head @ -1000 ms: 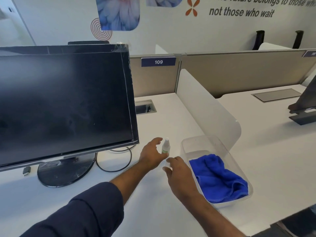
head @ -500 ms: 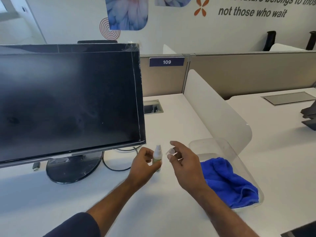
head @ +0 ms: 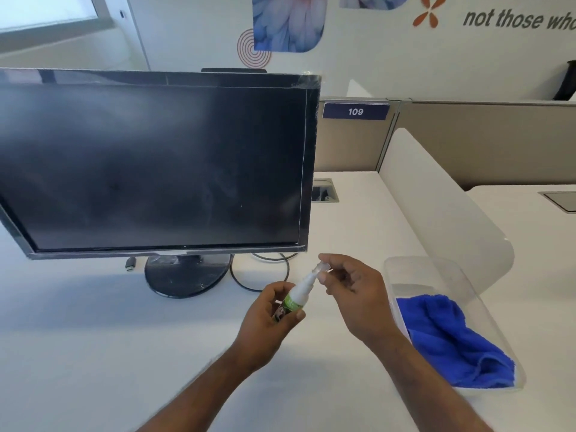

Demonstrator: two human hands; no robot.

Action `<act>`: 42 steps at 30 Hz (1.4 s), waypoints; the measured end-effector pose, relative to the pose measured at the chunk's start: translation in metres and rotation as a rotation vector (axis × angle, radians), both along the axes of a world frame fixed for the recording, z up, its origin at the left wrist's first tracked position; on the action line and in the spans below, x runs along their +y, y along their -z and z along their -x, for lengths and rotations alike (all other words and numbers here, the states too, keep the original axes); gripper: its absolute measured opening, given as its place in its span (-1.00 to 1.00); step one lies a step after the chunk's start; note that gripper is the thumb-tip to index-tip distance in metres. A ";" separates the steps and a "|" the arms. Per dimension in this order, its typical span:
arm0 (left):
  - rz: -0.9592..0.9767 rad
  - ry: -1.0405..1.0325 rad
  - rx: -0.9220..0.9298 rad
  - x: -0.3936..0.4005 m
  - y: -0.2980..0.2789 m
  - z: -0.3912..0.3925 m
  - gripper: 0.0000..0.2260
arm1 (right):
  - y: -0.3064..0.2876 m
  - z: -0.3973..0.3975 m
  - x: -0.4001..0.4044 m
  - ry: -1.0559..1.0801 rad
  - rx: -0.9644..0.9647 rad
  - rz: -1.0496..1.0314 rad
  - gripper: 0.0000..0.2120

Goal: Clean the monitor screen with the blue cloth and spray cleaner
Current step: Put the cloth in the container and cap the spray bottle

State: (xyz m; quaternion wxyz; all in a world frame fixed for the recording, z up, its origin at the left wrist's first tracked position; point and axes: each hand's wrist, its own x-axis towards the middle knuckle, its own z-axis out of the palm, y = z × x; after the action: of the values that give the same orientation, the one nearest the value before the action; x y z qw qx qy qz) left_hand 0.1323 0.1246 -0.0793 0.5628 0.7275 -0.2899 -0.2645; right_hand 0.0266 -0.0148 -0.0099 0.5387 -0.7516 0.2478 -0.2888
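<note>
1. below monitor (head: pixel 149 163) corner: left hand (head: pixel 265 322) grips spray bottle (head: pixel 296 296), tilted for cap access.
2. right hand (head: pixel 355 294) pinches clear cap (head: pixel 322 267), likely removing it.
3. blue cloth (head: pixel 448 341) waits in clear tray (head: pixel 420 266), right.

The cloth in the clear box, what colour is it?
Bright blue. The cloth shows best in the head view.

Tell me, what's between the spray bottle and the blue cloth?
In the head view, the right hand, pinching the cap of the spray bottle, and the near wall of the clear tray holding the blue cloth.
</note>
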 end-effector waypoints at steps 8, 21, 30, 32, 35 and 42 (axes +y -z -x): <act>0.006 -0.062 -0.051 0.006 -0.006 0.010 -0.62 | -0.003 0.004 -0.003 -0.081 0.004 -0.044 -0.73; -0.059 -0.035 -0.207 -0.001 -0.012 0.021 -0.65 | 0.002 0.011 -0.010 -0.099 0.158 0.039 -0.75; -0.087 -0.070 -0.252 -0.010 -0.010 0.031 -0.73 | 0.001 0.014 -0.005 -0.032 0.203 0.106 -0.74; -0.091 -0.080 -0.261 -0.012 -0.008 0.032 -0.74 | 0.004 0.015 -0.001 -0.010 0.212 0.124 -0.73; -0.120 -0.068 -0.263 -0.012 -0.001 0.034 -0.75 | 0.010 0.018 0.004 0.001 0.234 0.123 -0.73; -0.086 -0.019 -0.198 -0.026 0.005 0.034 -0.78 | 0.024 0.028 0.002 -0.079 0.234 0.050 -0.54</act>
State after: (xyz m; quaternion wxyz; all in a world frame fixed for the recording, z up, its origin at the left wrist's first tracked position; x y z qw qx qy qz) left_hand 0.0985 0.0984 -0.0842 0.5023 0.7761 -0.3255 -0.1982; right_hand -0.0018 -0.0129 -0.0340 0.4982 -0.8025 0.2719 -0.1841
